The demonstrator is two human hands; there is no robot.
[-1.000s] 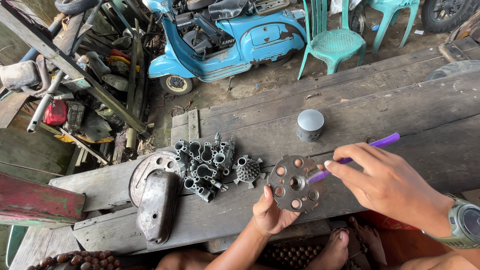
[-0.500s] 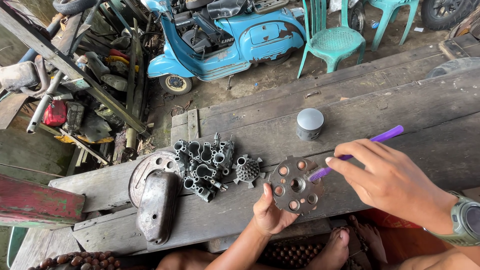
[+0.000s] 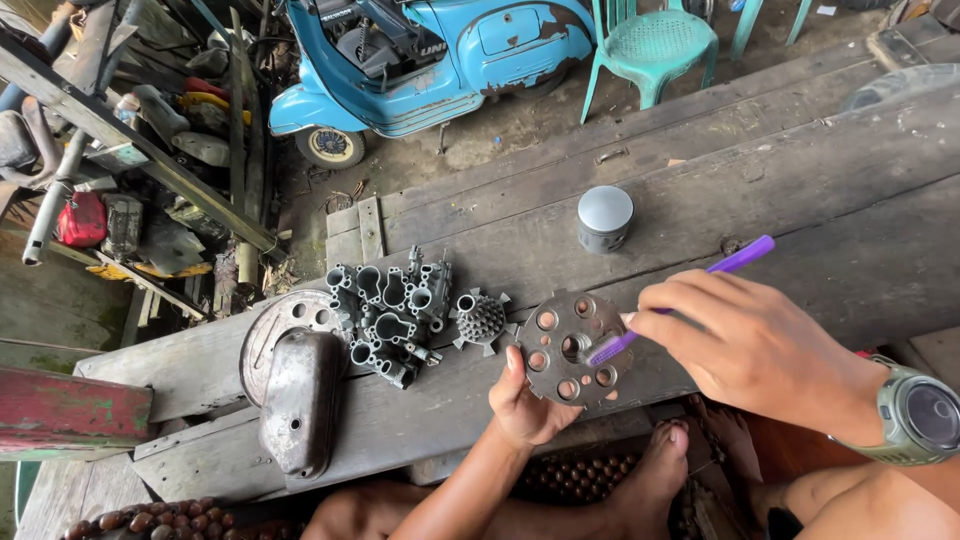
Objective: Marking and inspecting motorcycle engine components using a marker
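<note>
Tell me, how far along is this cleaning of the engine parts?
In hand: the left hand steadies a round holed disc while the right hand works a purple toothbrush on it. The piston, toothed part and cast block lie aside; whether they're cleaned is unclear.

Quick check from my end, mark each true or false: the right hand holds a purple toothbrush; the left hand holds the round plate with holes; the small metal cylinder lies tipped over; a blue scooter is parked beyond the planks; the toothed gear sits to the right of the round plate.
1. The right hand holds a purple toothbrush. True.
2. The left hand holds the round plate with holes. True; its thumb lies on the plate's edge.
3. The small metal cylinder lies tipped over. False; it stands upright on the wooden planks.
4. A blue scooter is parked beyond the planks. True.
5. The toothed gear sits to the right of the round plate. False; it lies to its left, beside the cluster of metal parts.
</note>
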